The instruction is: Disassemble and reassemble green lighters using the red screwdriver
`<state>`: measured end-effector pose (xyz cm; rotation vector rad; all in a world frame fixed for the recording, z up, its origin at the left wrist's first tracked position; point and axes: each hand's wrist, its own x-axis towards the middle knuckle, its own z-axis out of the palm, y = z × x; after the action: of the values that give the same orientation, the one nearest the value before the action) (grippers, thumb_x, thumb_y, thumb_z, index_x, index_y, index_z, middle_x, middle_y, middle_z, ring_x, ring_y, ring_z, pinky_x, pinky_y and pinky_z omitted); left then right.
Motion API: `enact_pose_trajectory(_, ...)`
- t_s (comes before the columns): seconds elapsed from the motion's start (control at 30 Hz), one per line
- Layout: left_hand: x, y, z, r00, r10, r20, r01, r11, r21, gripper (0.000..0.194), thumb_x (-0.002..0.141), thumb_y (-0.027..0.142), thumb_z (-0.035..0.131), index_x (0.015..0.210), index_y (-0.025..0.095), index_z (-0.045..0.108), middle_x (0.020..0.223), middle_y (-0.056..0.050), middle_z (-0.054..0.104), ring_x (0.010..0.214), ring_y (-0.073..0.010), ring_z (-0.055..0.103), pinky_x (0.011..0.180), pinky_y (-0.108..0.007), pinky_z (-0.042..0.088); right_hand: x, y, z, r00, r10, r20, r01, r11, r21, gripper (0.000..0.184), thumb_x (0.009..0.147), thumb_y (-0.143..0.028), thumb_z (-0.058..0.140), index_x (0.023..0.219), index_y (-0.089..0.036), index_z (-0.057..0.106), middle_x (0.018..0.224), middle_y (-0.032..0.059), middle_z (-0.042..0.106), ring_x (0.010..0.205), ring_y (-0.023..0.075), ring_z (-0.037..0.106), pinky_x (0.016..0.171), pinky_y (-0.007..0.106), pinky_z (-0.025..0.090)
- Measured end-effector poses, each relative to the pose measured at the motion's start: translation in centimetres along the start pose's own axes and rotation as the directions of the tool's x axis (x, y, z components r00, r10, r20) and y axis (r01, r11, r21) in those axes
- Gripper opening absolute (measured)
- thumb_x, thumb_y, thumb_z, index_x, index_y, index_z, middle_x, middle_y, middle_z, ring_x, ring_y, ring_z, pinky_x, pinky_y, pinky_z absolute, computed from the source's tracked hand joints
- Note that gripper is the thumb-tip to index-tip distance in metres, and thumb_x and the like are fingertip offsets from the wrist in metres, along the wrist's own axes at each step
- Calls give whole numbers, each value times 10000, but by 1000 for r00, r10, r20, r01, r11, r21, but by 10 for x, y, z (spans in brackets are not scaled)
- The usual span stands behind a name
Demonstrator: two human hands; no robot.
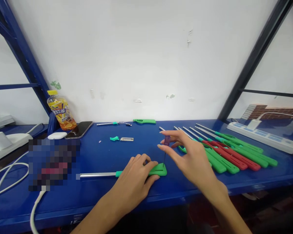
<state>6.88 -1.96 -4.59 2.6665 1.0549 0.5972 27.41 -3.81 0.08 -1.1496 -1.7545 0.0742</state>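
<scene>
**Upright screwdriver met with the flat-lying green lighter's butt end**

A green stick lighter is laid flat on the blue tabletop, at the lower centre of the frame. Its long axis is directed left to right, with the metal tube pointed left and the butt of the handle turned right. The handle is pinned by the left hand, whose thumb and fingers are clamped around it; most of the grip is hidden beneath them.

A screwdriver is pinched by its purple handle between the thumb and fingers of the right hand. Its thin shaft is held nearly upright, across the lighter's axis, and the tip is brought down onto the butt end, below and slightly left of the right fingertips. Of the two hands, that end is approached more closely by the left, its thumb being pressed just beside it. Whether the tip is seated in a screw cannot be told.

Behind, at the centre, a clear fuel tank and a green casing are set apart. At the right, further green lighters and red lighters are lined up slantwise.
</scene>
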Motion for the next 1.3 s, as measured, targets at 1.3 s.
enact_pose_trajectory(1.3,3,7,4,1000,-11,-13,12,997,80,244,1074,271,543,1299,234,628,1177,-82,617,1028,-297,587,929,-511,486,38,17,-32,862,151,484,-373,837,402,302,916,-503,756,937,-201,747,684,-27,571,571,109,428,513,248,329)
